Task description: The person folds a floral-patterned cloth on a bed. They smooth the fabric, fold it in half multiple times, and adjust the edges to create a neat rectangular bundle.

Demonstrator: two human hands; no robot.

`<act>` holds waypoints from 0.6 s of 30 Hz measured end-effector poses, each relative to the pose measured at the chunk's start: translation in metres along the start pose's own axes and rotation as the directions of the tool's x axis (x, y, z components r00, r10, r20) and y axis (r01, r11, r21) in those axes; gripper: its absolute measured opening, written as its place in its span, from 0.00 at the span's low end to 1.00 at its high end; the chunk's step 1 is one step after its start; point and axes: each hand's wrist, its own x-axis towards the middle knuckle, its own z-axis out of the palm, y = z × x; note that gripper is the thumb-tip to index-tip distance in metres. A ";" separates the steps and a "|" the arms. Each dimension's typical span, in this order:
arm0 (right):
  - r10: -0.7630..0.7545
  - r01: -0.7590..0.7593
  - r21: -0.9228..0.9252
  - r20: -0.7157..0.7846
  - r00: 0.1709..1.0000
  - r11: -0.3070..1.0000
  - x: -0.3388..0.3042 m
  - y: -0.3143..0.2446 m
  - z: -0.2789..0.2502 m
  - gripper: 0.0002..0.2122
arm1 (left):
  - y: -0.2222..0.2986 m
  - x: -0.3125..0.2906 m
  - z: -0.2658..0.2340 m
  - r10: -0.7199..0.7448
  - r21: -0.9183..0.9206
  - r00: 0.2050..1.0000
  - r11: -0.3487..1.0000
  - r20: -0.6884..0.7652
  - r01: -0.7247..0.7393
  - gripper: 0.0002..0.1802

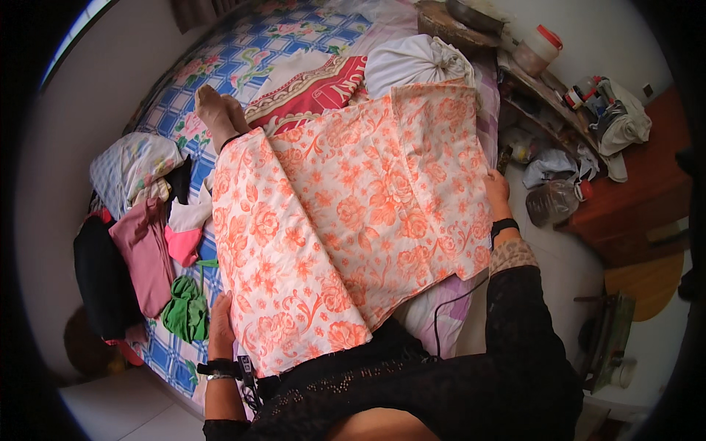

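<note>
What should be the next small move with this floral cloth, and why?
Perhaps the left hand could draw the left flap further right. It covers only part of the floral cloth; the left hand is at its outer edge, and the right hand, at the opposite edge, might steady it.

I have a white-and-orange floral cotton-like cloth (346, 206) spread across the blue-checked, flower-printed bed (327, 33) — left of this cloth lie crumpled green fabric (185, 310), a dusty-pink garment (143, 250) and a black fabric roll (107, 279); beyond, a knotted white bundle (404, 62).
</note>
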 end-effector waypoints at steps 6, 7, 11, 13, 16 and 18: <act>-0.144 0.148 0.096 -0.045 0.989 0.984 0.018 -0.011 0.008 0.17 | 0.000 -0.001 -0.002 0.000 0.012 1.000 1.000 -0.016 0.000 0.10; -0.136 0.140 0.099 -0.040 0.990 0.985 0.019 -0.013 0.008 0.18 | 0.000 0.000 -0.003 0.002 0.015 1.000 1.000 -0.014 -0.001 0.10; -0.148 0.148 0.019 -0.020 0.989 0.989 0.024 -0.024 0.011 0.21 | -0.002 0.002 -0.004 0.012 -0.005 1.000 1.000 0.002 -0.012 0.09; -0.133 0.133 0.012 -0.004 0.991 0.991 0.032 -0.029 0.015 0.23 | -0.002 0.002 -0.003 0.015 0.008 0.999 1.000 -0.037 -0.015 0.09; -0.124 0.122 0.033 0.055 0.991 0.992 0.060 -0.040 0.025 0.28 | -0.001 0.001 0.001 0.000 0.008 0.999 1.000 -0.039 0.000 0.09; -0.154 0.138 0.235 0.052 0.987 0.962 0.077 -0.046 0.042 0.32 | 0.001 0.000 0.002 -0.009 0.023 0.999 1.000 -0.051 0.011 0.09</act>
